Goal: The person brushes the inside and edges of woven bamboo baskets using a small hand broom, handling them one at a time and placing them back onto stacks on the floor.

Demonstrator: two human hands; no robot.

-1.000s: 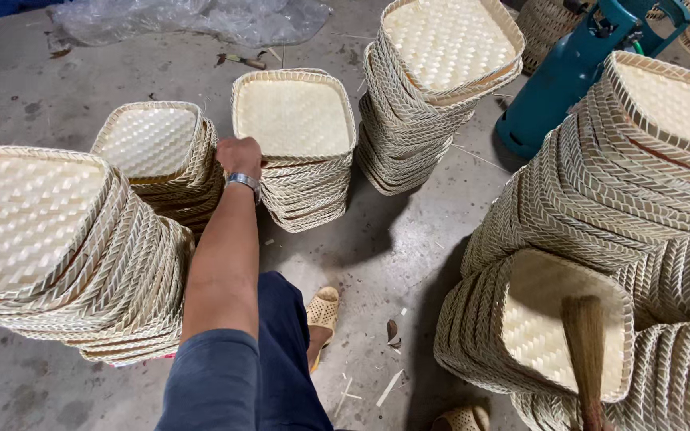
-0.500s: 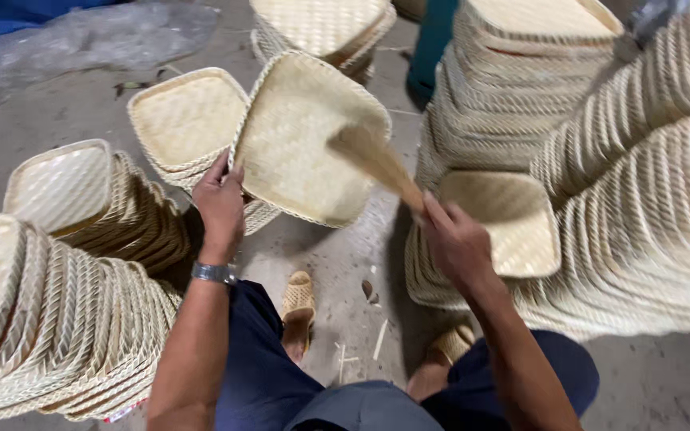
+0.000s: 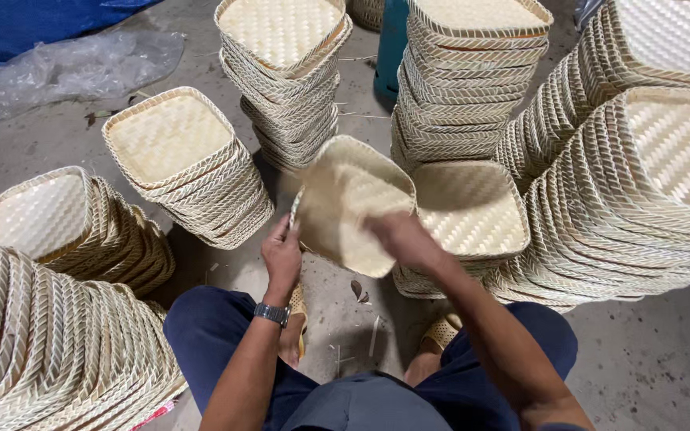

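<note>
**One woven tray in hand, many stacked around**

Between the knees, tilted, sits a woven tray (image 3: 353, 209). Left hand (image 3: 282, 254) pinches its left rim, fingers closed on it; right hand (image 3: 403, 238) presses its face, blurred, grip unclear. Just right of the tray lies a low stack (image 3: 473, 211); taller stacks (image 3: 285, 76) stand beyond, seemingly finished.

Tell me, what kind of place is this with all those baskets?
Probably a basket-making workshop. Tall stacks of woven trays crowd a bare concrete floor, and the left hand and right hand hold one tray between them. A blue tarp and clear plastic sheet lie nearby.
</note>
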